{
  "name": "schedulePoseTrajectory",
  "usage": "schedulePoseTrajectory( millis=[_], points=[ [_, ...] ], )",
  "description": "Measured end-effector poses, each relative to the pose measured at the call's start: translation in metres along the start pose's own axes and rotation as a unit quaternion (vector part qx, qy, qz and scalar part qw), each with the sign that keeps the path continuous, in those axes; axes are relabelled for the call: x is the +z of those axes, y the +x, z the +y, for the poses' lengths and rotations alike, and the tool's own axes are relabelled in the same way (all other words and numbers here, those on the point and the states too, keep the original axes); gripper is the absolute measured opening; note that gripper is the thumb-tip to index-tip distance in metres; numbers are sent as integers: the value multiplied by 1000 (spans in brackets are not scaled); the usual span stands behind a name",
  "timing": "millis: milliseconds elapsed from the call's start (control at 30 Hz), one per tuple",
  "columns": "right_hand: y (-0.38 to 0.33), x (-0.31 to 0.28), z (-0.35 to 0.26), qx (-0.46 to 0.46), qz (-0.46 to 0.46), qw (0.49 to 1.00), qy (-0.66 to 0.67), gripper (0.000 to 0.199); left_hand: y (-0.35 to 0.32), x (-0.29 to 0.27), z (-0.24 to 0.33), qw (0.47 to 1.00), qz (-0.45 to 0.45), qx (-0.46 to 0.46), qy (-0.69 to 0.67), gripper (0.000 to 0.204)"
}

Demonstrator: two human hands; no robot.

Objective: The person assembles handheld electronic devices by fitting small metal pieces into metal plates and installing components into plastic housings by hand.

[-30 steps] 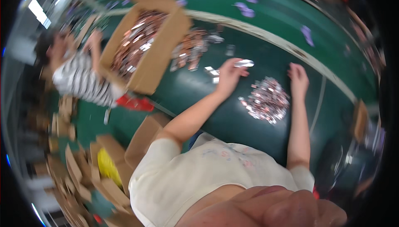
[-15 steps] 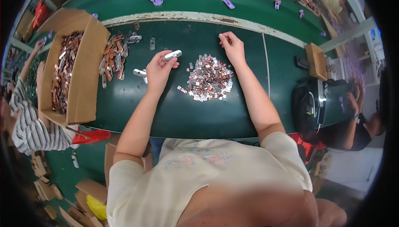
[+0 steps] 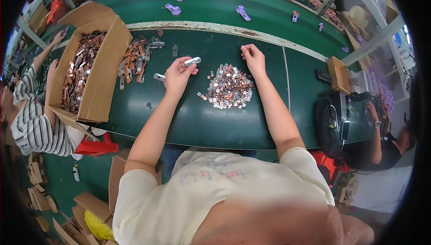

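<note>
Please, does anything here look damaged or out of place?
The pale rail along the green table looks worn, with dark, chipped-looking patches. A few small metal pieces lie apart from their pile. Nothing else clearly stands out.

Metal-pc pile (image 3: 228, 87) in way ctr; tbl (image 3: 215, 130) clear on near side.

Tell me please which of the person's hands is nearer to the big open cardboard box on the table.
Left. The left hand is to the right of the big cardboard box, with loose metal pieces between; the right hand is farther right.
</note>
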State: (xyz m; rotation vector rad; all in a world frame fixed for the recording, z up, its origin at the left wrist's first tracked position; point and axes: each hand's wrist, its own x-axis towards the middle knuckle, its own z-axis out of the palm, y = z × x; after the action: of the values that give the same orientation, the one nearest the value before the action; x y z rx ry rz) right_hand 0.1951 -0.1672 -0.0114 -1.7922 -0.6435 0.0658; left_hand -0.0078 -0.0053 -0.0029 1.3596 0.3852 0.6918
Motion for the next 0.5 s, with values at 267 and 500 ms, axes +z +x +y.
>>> schedulePoseTrajectory(
  millis=[267,500],
  points=[
    [-7,1,1,-3,0,1000,-7,20,-3,-4,-4,1000,-6,-1,-18,26],
    [2,-7,8,-31,6,999,-10,22,4,2,-1,1000,-4,18,-10,28]
  ],
)
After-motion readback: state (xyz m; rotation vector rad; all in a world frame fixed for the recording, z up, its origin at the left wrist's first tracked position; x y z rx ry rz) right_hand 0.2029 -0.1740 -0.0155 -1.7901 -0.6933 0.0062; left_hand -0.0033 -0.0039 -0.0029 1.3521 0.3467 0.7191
